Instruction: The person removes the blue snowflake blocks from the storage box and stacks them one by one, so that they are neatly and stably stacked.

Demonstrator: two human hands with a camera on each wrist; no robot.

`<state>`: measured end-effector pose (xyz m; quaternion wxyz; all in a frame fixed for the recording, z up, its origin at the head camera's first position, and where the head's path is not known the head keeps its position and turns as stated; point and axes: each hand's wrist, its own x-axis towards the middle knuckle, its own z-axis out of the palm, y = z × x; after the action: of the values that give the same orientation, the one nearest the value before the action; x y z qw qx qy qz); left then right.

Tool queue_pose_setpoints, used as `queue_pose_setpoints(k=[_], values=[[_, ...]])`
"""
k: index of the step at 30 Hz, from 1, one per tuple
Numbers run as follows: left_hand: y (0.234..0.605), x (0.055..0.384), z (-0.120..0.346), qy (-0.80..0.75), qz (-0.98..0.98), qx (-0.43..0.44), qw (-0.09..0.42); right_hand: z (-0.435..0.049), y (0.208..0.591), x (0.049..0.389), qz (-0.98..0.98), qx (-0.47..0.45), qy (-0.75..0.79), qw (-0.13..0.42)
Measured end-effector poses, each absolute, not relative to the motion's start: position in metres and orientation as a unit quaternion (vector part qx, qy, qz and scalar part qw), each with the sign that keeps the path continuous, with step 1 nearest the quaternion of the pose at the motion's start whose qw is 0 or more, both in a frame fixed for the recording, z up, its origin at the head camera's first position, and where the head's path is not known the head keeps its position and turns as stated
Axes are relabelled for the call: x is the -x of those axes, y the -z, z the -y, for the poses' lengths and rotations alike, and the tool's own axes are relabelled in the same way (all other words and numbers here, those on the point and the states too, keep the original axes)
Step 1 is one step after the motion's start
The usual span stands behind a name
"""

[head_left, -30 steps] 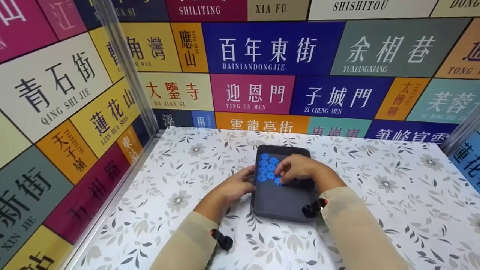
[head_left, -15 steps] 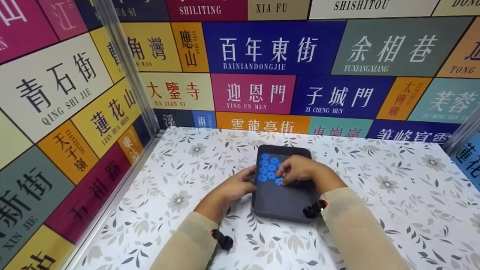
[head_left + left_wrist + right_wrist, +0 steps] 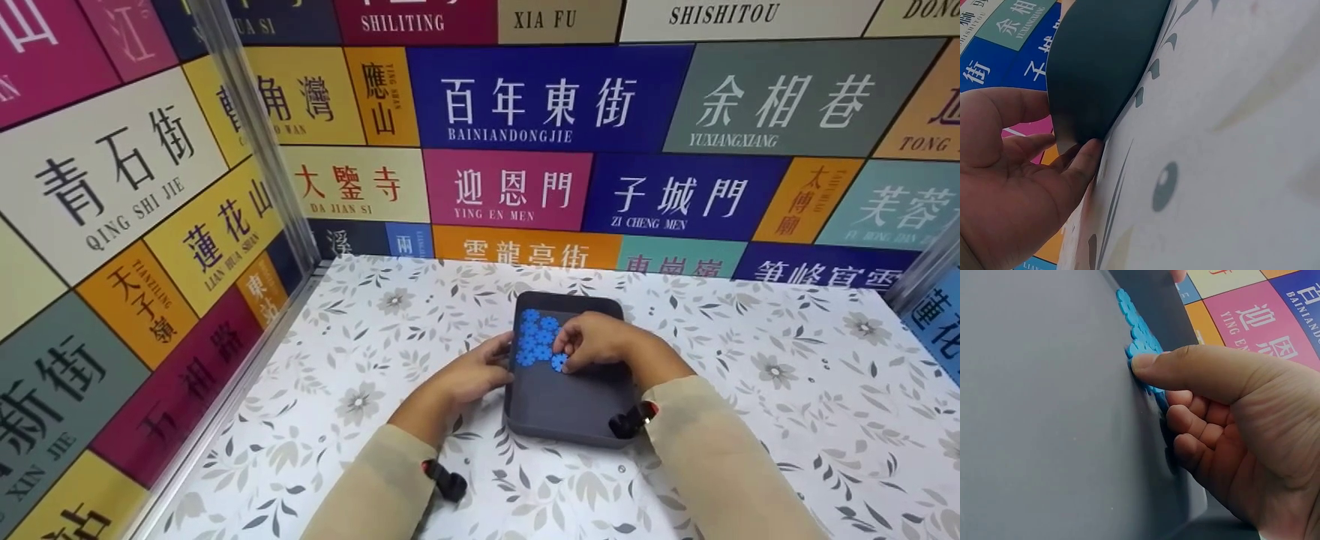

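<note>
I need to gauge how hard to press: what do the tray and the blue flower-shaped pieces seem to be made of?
The tray looks like moulded plastic, matte dark grey: even colour, rounded corners, no visible grain. The blue flower-shaped pieces are probably plastic too, smooth and uniformly coloured, with scalloped edges; stiff foam can't be ruled out from looks alone.

Back wall (image 3: 547, 94): coloured panels bearing large Chinese characters above smaller Latin lettering
Left wall (image 3: 112, 180): similar panels, meeting the back wall at an angle
Corner strip (image 3: 259, 135): shiny, upright
Bench (image 3: 262, 450): white covering, grey flowers and leaves
</note>
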<state>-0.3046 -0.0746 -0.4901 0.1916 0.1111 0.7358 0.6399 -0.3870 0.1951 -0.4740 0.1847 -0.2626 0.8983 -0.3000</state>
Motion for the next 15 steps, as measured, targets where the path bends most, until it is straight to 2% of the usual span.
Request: queue_pose_setpoints(k=[15], values=[[0.4912,0.3043,0.0757,-0.653,-0.721,-0.104,0.208,-0.1895,0.4675,0.3910,-0.888,0.266,0.336,0.169]])
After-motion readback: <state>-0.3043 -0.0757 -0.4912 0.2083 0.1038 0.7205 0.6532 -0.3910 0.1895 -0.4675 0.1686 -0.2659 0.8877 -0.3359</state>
